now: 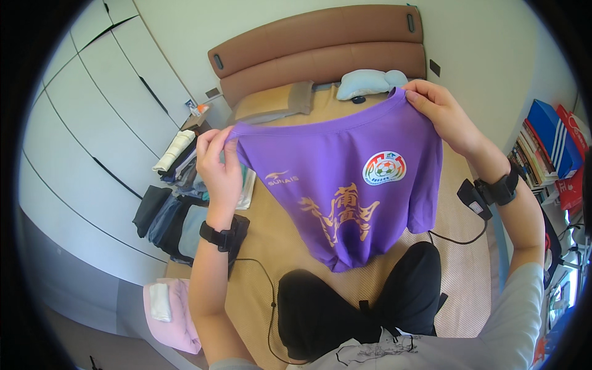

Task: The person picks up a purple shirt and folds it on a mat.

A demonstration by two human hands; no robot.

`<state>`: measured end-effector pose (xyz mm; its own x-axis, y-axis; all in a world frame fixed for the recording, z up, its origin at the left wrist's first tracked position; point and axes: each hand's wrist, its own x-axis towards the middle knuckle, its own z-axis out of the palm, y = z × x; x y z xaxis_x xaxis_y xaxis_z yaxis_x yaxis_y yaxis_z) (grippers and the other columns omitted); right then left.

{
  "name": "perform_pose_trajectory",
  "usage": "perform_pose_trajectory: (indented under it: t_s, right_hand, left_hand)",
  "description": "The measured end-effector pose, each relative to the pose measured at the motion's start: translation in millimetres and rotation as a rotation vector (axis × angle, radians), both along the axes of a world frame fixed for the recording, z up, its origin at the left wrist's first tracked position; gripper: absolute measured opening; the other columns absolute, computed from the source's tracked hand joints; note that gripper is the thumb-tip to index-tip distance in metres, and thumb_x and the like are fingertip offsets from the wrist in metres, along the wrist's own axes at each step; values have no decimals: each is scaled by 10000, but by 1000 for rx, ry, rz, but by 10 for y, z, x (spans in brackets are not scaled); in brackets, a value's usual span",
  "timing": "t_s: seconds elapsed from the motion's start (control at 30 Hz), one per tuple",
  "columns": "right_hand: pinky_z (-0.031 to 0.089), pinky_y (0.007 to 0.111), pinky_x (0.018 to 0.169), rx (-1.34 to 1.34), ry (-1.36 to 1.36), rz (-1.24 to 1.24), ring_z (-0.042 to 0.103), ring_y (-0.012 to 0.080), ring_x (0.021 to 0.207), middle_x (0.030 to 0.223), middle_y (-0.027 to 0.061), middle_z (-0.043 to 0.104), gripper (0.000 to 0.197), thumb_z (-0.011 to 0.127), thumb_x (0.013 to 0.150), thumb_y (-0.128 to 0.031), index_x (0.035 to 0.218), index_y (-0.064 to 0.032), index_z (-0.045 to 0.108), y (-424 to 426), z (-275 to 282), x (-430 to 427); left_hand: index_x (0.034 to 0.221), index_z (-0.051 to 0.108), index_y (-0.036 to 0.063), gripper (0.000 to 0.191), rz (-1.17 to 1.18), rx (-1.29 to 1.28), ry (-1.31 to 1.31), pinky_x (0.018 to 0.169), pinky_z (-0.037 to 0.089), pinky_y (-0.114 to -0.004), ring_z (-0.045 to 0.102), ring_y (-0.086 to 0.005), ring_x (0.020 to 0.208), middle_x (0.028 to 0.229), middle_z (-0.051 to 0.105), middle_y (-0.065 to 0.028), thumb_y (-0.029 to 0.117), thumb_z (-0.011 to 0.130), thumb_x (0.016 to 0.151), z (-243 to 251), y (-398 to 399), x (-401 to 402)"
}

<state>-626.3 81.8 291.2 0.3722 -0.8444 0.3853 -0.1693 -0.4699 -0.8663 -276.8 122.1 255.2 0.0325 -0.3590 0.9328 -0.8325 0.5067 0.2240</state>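
Note:
A purple sports shirt [323,157] hangs stretched between my two hands above the bed, its printed front towards me. My left hand [219,162] pinches it at one end of the collar edge. At the other end of that edge, my right hand [430,108] grips the cloth between thumb and fingers. The front bears a round football badge [385,168], a maker's logo and gold lettering. Its lower part is bunched and droops close to my knees in black trousers [319,314]. Black straps with small devices sit around both wrists.
Folded clothes [169,222] are stacked along the bed's left side, near white wardrobe doors [115,115]. A pillow [273,101] and a light blue cushion [367,84] lie by the brown headboard [319,46]. Black cables [273,296] run across the woven mat [462,286]. Books [532,152] stand at right.

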Motion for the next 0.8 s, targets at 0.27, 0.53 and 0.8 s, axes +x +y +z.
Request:
perform_pose_trajectory:
  t_s: [0.27, 0.53, 0.8]
  right_hand:
    - [421, 271, 642, -700, 337, -34, 516, 179, 694, 791, 83, 541, 129, 494, 810, -21, 929, 3, 540, 220, -71, -37]
    - [474, 326, 469, -755, 632, 469, 554, 237, 589, 885, 79, 456, 316, 593, 629, -23, 926, -83, 503, 937, -649, 413]
    - [465, 324, 485, -555, 199, 448, 551, 267, 599, 990, 100, 425, 167, 575, 744, -24, 874, -67, 479, 1179, -1031, 1052]
  left_hand:
    - [944, 569, -19, 148, -142, 77, 295, 659, 439, -245, 548, -136, 749, 823, 572, -75, 54, 472, 860, -167, -55, -27]
    - [891, 508, 14, 183, -240, 89, 633, 628, 440, -249, 525, -112, 681, 747, 528, -34, 133, 370, 911, -500, -382, -47]
    - [997, 460, 101, 193, -1258, 227, 1128, 616, 487, -337, 544, -169, 672, 790, 524, -35, 257, 436, 886, -927, -637, 11]
